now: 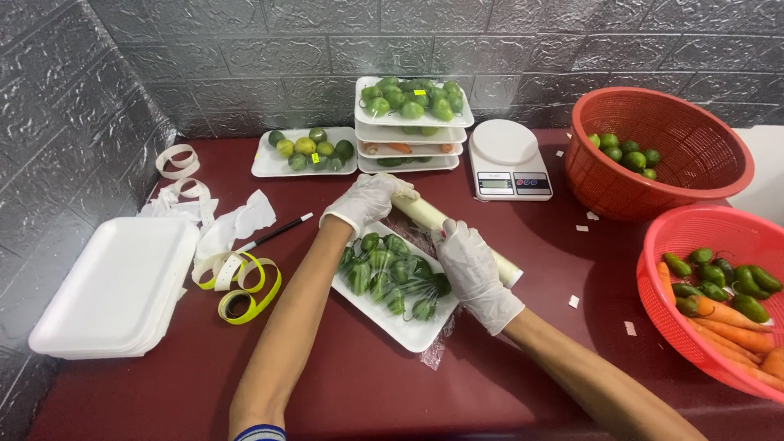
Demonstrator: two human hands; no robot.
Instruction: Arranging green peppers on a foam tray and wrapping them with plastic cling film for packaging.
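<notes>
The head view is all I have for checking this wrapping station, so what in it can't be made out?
- Cling film roll: both ends covered by the gloved left hand and right hand.
- Kitchen scale: display too small to read.
- Lower trays in the stack: contents mostly hidden by the tray above.
- Basket of carrots and peppers: cut off by the right edge.
- Tray of green peppers: far edge hidden behind the roll.

My gloves (369, 202): white
Peppers (392, 273): green, on white tray (412, 331)
Table (367, 384): dark red
Baskets, right (661, 155): red-orange
Carrots (731, 322): orange
Far wall (286, 57): grey brick pattern
</notes>
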